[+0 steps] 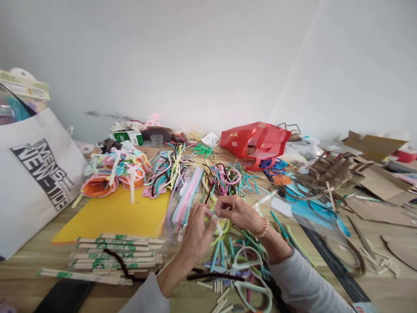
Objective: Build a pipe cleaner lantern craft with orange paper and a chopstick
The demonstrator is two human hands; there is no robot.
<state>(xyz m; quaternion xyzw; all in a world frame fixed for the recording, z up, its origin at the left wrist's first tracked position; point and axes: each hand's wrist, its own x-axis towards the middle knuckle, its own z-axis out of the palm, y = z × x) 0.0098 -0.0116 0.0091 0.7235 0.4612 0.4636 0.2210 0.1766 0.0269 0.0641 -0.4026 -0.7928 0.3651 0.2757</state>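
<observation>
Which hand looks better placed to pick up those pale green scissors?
Right, probably: the right hand, with its beaded bracelet, sits closer to the pale green scissors than the left hand does, though both pinch a small pale piece.

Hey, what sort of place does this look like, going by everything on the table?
Probably a craft workroom or hobby table. The clearest signs are the heaps of coloured pipe cleaners, a sheet of yellow card and the cut brown cardboard pieces spread across the wooden tabletop.

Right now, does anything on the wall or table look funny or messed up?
Yes. The white wall has a dark, smudgy scuff mark just behind the table, which stands out on the pale paint. Pipe cleaners also lie in tangled heaps across the wooden table.
</observation>
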